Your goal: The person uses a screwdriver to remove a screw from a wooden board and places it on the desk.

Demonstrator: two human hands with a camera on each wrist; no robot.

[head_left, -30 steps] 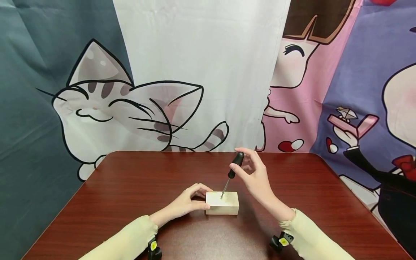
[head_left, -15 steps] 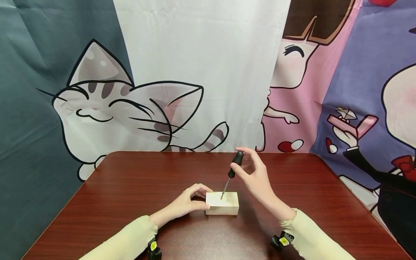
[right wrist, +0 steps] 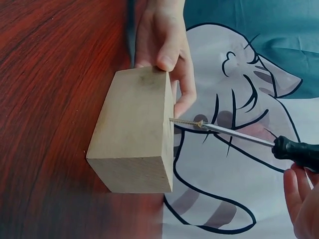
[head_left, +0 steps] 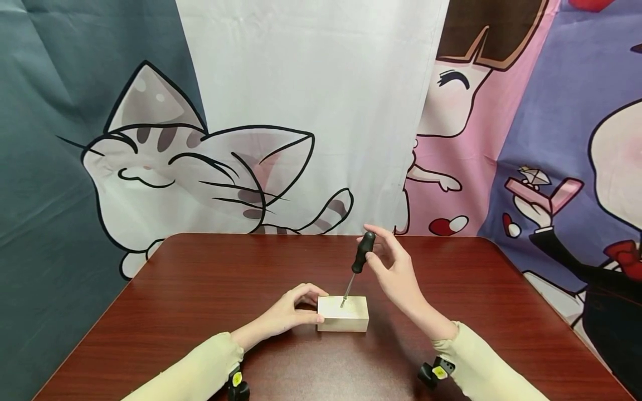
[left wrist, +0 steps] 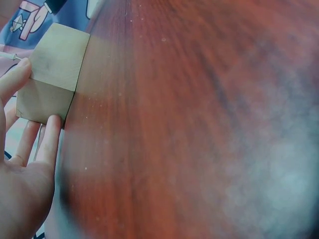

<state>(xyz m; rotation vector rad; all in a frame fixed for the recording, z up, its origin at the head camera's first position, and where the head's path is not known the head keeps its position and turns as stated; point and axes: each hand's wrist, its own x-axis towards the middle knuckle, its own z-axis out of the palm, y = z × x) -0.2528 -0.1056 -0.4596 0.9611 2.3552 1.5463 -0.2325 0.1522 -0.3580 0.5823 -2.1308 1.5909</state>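
A pale wooden block (head_left: 343, 324) lies on the table, its left end held by my left hand (head_left: 287, 311) with the thumb at the near side and fingers behind. From its top face rises a brass-coloured screw (right wrist: 187, 122), most of its threaded length showing. The tip of a black-handled screwdriver (head_left: 363, 253) meets the screw head, and the tool leans to the right. My right hand (head_left: 398, 281) holds the handle, thumb low on it and a forefinger up near its end. In the left wrist view, the block (left wrist: 60, 57) hides most of the screwdriver.
The dark red-brown wooden table (head_left: 210, 278) spreads out around the block. Behind it hangs a cloth backdrop (head_left: 311, 67) printed with a cartoon cat and figures. Each sleeve carries a black wrist device, one being the right device (head_left: 435, 372).
My right thumb has slid rightward along the screwdriver handle and the fingers have shifted round it. The handle has tipped slightly left, more upright. The left hand and block stay put.
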